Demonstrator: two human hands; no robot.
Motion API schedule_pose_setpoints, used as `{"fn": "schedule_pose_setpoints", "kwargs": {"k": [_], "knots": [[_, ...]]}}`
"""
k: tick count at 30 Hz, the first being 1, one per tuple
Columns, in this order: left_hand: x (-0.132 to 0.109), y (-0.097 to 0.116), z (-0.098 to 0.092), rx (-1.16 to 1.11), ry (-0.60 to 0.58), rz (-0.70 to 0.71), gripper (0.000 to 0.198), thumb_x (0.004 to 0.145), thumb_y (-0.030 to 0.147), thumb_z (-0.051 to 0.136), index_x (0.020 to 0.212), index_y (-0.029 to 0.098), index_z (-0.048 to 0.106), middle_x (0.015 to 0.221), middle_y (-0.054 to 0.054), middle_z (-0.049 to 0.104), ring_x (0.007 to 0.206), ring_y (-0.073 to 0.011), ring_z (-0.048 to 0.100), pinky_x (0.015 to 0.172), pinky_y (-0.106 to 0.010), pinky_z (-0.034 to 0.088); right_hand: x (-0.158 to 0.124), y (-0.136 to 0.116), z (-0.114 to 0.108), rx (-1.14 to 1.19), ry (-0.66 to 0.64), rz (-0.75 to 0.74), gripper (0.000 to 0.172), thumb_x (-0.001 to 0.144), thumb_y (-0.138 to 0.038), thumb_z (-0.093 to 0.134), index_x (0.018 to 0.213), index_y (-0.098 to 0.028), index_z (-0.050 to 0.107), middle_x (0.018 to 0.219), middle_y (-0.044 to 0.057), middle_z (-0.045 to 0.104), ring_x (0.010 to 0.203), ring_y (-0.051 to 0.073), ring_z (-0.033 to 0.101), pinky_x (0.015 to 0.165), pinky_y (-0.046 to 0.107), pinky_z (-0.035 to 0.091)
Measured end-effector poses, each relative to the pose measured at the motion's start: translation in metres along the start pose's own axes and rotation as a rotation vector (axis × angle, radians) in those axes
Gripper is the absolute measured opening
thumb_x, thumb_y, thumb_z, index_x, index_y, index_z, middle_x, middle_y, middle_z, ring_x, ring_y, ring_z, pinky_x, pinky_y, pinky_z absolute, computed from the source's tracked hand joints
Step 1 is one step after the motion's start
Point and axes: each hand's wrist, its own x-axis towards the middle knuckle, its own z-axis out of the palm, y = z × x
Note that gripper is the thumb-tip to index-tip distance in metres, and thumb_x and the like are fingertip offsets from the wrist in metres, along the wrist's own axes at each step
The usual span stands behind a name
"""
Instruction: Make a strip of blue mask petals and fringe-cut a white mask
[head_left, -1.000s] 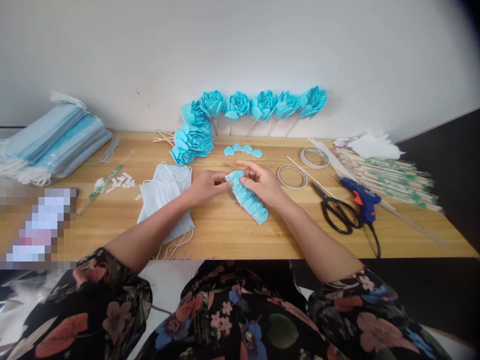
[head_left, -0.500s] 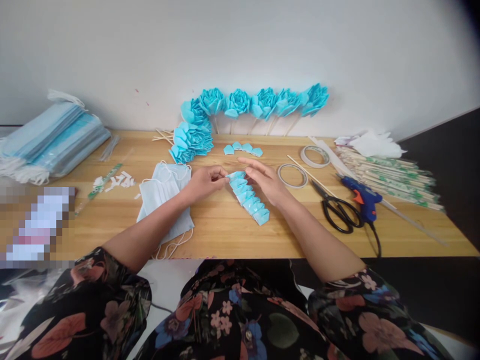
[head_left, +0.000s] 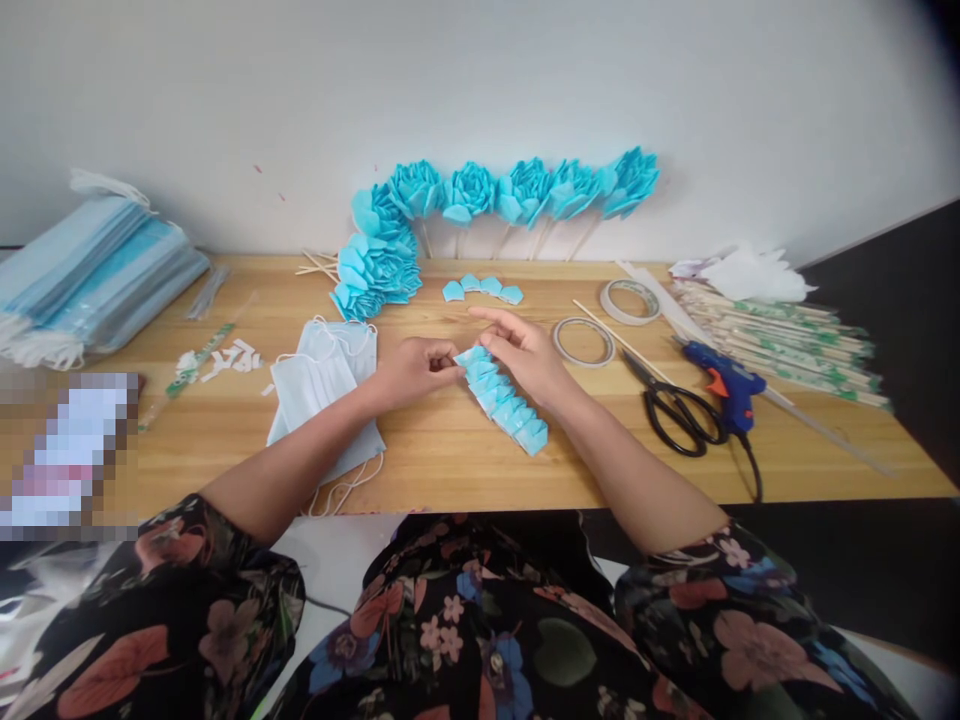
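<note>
The left hand (head_left: 409, 372) pinches the upper end of a strip of folded blue petals (head_left: 504, 398) between thumb and fingertips, its other fingers curled in. The right hand (head_left: 529, 358) meets the same end from the other side, thumb against the top petal, index finger stretched straight and the rest loosely bent. Whether it grips or only rests there cannot be told. The strip lies slanted on the wooden table (head_left: 465, 470), its lower end pointing toward the front edge with bare wood around it. Just left, loose face masks (head_left: 322, 395) lie in a small pile, their ear loops hanging over the front edge. A tall stack of face masks (head_left: 90, 275) sits at the far left. Blue paper flowers (head_left: 517, 190) lean on the wall along the back edge, with loose petals (head_left: 480, 288) before them. To the right lie two tape rolls (head_left: 583, 341), scissors (head_left: 679, 410) and a glue gun (head_left: 724, 385), with open wood between these and the strip.
</note>
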Motion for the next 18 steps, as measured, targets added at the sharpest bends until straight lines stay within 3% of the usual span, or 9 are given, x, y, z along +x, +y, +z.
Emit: {"fn": "schedule_pose_setpoints", "kwargs": {"k": [4,10,18], "knots": [[0.0016,-0.0035,0.0003,-0.041,0.027,-0.019,0.025,0.082,0.037,0.063,0.074,0.014,0.061,0.061,0.003,0.052,0.058,-0.0087,0.043,0.055,-0.021,0.032,-0.001,-0.0045,-0.0043,0.032,-0.006,0.041,0.044,0.095,-0.037,0.051,0.137,-0.025,0.06,0.101,0.005,0.074,0.088,0.019,0.068,0.082,0.037,0.056],[0.0029,-0.0061,-0.0031,-0.054,0.092,-0.011,0.027,0.081,0.041,0.063,0.074,0.014,0.061,0.06,0.003,0.05,0.057,-0.0088,0.041,0.054,-0.022,0.031,-0.0027,-0.0081,-0.0051,0.121,-0.055,0.111,0.066,0.086,-0.034,0.065,0.149,-0.03,0.046,0.115,0.006,0.073,0.095,0.021,0.068,0.081,0.036,0.057],[0.0031,-0.0022,-0.005,-0.042,0.111,-0.011,0.031,0.083,0.043,0.06,0.069,0.016,0.058,0.057,0.004,0.046,0.055,-0.0085,0.038,0.053,-0.022,0.028,0.0019,0.001,-0.0065,0.096,-0.032,0.07,0.061,0.081,-0.028,0.066,0.141,-0.027,0.053,0.087,0.0,0.067,0.073,0.015,0.062,0.063,0.028,0.05]]}}
